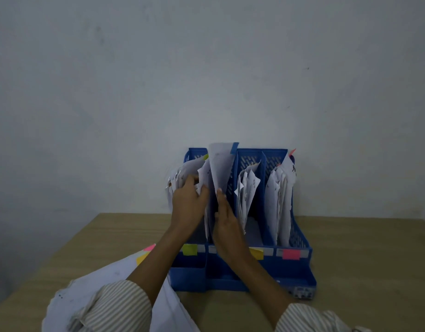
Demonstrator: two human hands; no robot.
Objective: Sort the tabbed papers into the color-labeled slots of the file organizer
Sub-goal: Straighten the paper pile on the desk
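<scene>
Head view: I read no writing, only green, yellow and pink labels [291, 254]. My left hand [188, 202] grips papers [182, 174]; right hand [227, 226] pinches a blue-tabbed sheet [221, 164] in the file organizer [300, 238].

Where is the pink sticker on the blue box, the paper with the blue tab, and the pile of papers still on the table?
pink sticker [291, 254], head view, its middle.
paper with the blue tab [221, 164], head view, white sheet's middle.
pile of papers [106, 279], head view, top sheet.

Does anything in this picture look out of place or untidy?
Yes. In the file organizer the leftmost slot's papers spill over its left wall instead of standing upright. Unsorted papers remain on the table.
</scene>
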